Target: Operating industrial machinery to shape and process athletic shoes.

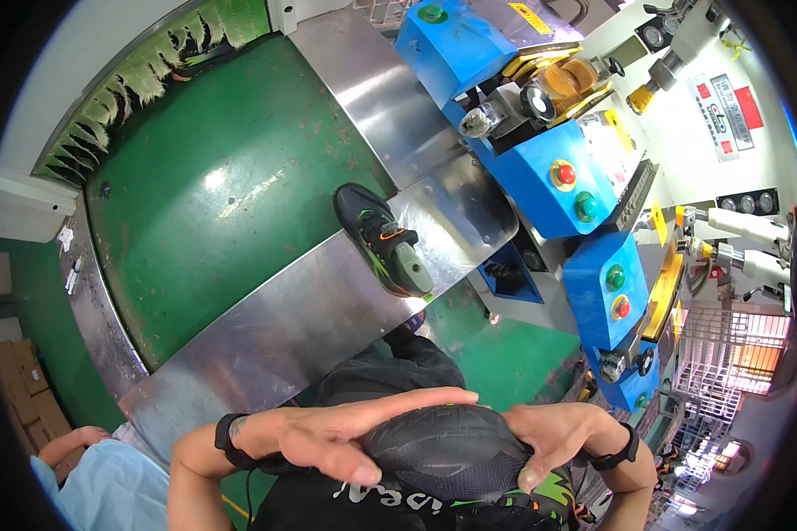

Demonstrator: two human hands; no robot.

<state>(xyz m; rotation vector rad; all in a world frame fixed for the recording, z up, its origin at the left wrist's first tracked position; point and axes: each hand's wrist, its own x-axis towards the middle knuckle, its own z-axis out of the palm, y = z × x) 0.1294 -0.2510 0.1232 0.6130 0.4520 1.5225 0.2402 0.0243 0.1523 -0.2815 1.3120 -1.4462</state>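
Observation:
A black shoe [443, 442] with green trim is held close to my body, its rounded toe turned up toward me. My left hand [328, 438] grips one side of it, thumb and fingers spread along the upper. On the other side my right hand [553, 434] holds it, with the thumb on the front and the fingers hidden behind. A second black shoe [385, 243] with green and orange details lies on the metal ledge ahead; a grey-green block sits in its ankle opening.
A green conveyor belt [230, 195] runs from a bristle-fringed opening [150, 75] at far left. Blue machine boxes [562, 177] with red and green buttons stand at right. Wire racks [726, 354] are farther right. At lower left, another person's light-blue sleeve [115, 487] shows near cardboard boxes [22, 389].

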